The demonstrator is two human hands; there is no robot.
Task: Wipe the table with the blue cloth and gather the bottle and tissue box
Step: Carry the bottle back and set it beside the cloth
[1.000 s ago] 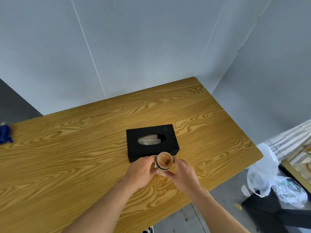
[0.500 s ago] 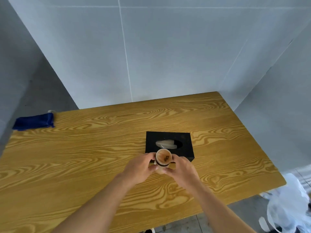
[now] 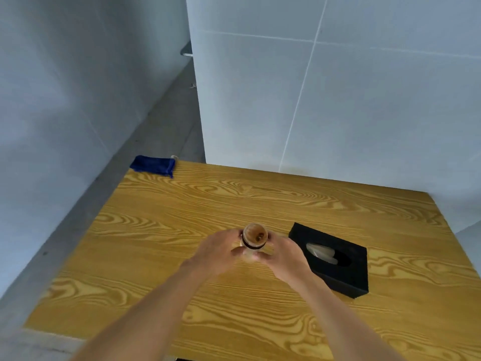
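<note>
An upright bottle (image 3: 255, 233) with a round wood-coloured cap and a dark ring below it stands near the middle of the wooden table (image 3: 182, 209). My left hand (image 3: 216, 252) grips it from the left and my right hand (image 3: 285, 256) from the right. The black tissue box (image 3: 346, 277), with a white tissue showing in its oval slot, lies just right of my right hand. The folded blue cloth (image 3: 153, 165) rests at the table's far left corner, well away from both hands.
Grey panel walls close in behind the table and along the left side. A grey floor strip runs past the table's left edge. A small pale object (image 3: 174, 157) sits beside the blue cloth.
The view has swung to the left, so the tissue box now sits right of the bottle and the cloth appears nearer the middle. Both hands keep their hold on the bottle.
</note>
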